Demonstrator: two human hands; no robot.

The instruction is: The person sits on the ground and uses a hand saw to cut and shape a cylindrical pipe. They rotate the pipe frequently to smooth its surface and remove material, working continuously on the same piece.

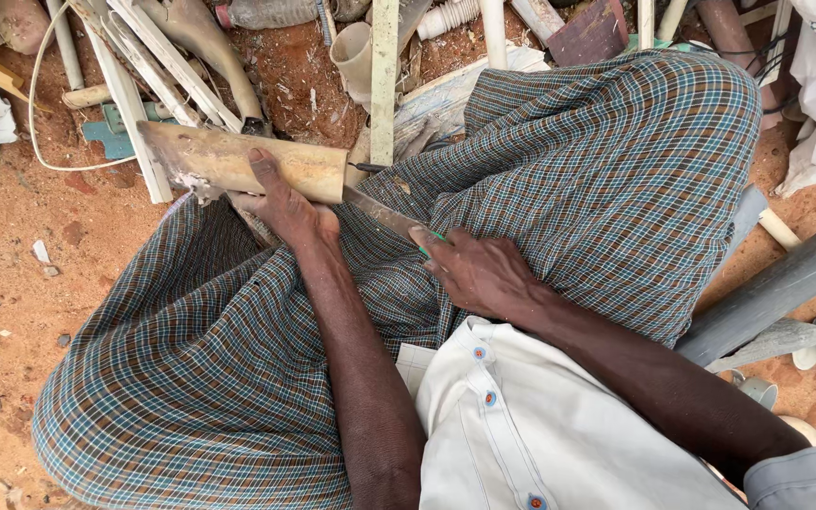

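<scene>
1. Cream cloth of a buttoned shirt fills the nearest edge, with both forearms running out from it over a checked wrap that covers the knees.
2. Right hand: its grip is clenched on the handle end of a flat metal blade, a sliver of green showing at the fingers. The blade's long axis runs up and to the left, its far end meeting the cut end of the pipe.
3. Left hand: farther out than the right, grasping a tan, dirty length of pipe from below, the thumb laid over its top. The pipe lies nearly crosswise, just beyond the left knee, stretching left from the blade's tip.
4. Past the pipe, white strips, other pipe offcuts and a pale cup lie scattered on red soil.
</scene>
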